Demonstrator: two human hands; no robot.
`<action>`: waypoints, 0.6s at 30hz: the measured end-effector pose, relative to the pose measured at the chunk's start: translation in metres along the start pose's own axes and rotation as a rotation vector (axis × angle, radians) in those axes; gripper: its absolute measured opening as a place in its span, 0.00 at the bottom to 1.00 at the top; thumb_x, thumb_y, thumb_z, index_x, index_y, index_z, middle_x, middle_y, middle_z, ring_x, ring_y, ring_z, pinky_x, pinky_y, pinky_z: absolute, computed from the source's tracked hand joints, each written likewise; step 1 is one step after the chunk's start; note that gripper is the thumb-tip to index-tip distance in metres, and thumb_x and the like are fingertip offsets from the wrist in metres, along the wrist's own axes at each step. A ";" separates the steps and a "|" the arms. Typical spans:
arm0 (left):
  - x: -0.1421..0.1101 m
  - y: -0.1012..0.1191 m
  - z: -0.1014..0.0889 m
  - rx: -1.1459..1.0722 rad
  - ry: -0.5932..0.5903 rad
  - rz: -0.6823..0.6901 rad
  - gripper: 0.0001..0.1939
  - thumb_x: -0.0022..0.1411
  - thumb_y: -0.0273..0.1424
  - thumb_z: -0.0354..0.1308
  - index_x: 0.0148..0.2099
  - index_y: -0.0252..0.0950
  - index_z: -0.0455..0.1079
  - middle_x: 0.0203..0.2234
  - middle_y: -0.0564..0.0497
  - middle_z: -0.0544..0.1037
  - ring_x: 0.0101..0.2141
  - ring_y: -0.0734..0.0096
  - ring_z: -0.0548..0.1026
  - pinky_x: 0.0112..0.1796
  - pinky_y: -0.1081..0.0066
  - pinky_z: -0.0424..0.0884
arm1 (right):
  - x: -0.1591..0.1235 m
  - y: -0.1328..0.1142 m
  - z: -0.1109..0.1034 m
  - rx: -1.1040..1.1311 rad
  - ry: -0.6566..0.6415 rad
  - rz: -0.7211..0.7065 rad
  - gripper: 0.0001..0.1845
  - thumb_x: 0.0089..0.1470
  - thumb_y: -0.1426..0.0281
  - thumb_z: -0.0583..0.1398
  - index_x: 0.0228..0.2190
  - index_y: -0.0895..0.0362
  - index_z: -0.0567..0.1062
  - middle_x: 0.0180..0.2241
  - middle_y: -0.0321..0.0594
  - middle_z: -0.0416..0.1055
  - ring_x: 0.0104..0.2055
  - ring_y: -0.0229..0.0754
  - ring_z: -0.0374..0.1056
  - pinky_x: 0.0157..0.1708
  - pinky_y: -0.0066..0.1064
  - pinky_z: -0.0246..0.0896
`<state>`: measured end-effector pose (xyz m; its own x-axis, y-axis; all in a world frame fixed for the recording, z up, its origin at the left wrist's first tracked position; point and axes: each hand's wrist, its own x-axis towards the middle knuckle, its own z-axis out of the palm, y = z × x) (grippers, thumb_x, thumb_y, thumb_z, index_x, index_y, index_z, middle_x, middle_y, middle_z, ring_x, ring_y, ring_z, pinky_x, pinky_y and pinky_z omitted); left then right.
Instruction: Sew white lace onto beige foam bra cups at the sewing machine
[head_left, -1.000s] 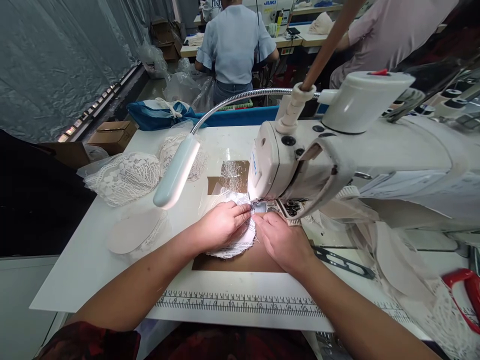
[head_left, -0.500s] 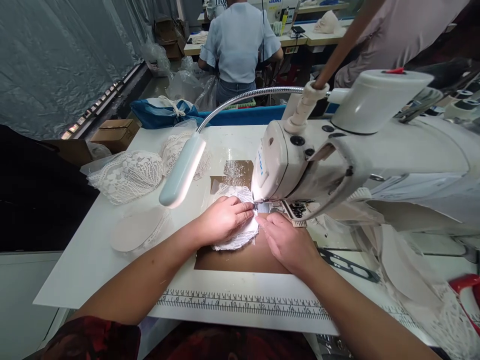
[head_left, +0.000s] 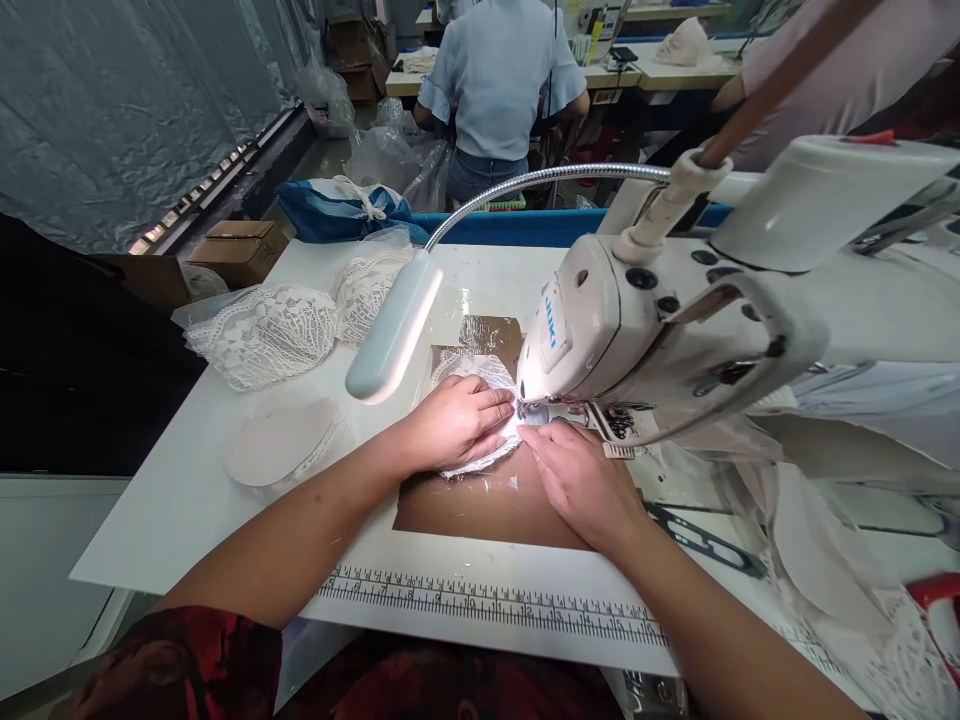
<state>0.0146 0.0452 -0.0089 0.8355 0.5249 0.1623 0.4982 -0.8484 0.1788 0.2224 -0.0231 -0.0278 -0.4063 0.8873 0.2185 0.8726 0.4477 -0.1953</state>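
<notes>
A white lace cup piece point(head_left: 471, 368) lies under the needle area of a white sewing machine point(head_left: 581, 310), brightly lit. My left hand point(head_left: 463, 422) rests on top of it, palm down with fingers stretched toward the needle, covering much of the lace. At the cup's right edge, just in front of the presser foot, my right hand point(head_left: 574, 470) has its thumb and index finger pinched on the rim. The other fingers of that hand are curled on the brown sheet point(head_left: 487, 510) beneath. Both hands' fingertips are close to the needle; the exact stitch point is hidden.
Lace cups point(head_left: 262, 335) and a smooth pale cup point(head_left: 277, 445) lie at left. A lamp point(head_left: 394, 330) hangs over the table. A dark slotted metal piece point(head_left: 705, 540) and loose lace fabric point(head_left: 840, 570) are at right. A printed ruler point(head_left: 487, 605) lines the front edge; people sit beyond.
The lace cup has turned and slid a little away from me under the needle, its near edge now farther from the sheet's front. Both hands stay on it. The camera view has shifted slightly.
</notes>
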 end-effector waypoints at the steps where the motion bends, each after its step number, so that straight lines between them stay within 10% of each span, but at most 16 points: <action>1: 0.000 0.000 0.000 0.002 0.005 -0.011 0.21 0.67 0.37 0.47 0.55 0.30 0.68 0.48 0.40 0.74 0.41 0.59 0.66 0.41 0.62 0.63 | 0.001 -0.001 0.000 -0.012 -0.005 0.007 0.22 0.56 0.78 0.51 0.49 0.56 0.76 0.40 0.41 0.76 0.39 0.42 0.68 0.37 0.30 0.62; 18: -0.008 0.004 -0.001 -0.008 -0.014 0.158 0.20 0.69 0.38 0.45 0.54 0.34 0.69 0.52 0.43 0.71 0.45 0.59 0.68 0.46 0.60 0.62 | 0.002 -0.001 -0.005 0.000 -0.009 0.082 0.21 0.56 0.75 0.51 0.47 0.51 0.76 0.39 0.42 0.76 0.38 0.42 0.69 0.35 0.30 0.62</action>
<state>0.0098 0.0382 -0.0082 0.9065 0.3839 0.1754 0.3585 -0.9197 0.1602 0.2226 -0.0226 -0.0226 -0.3360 0.9219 0.1929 0.9031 0.3735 -0.2119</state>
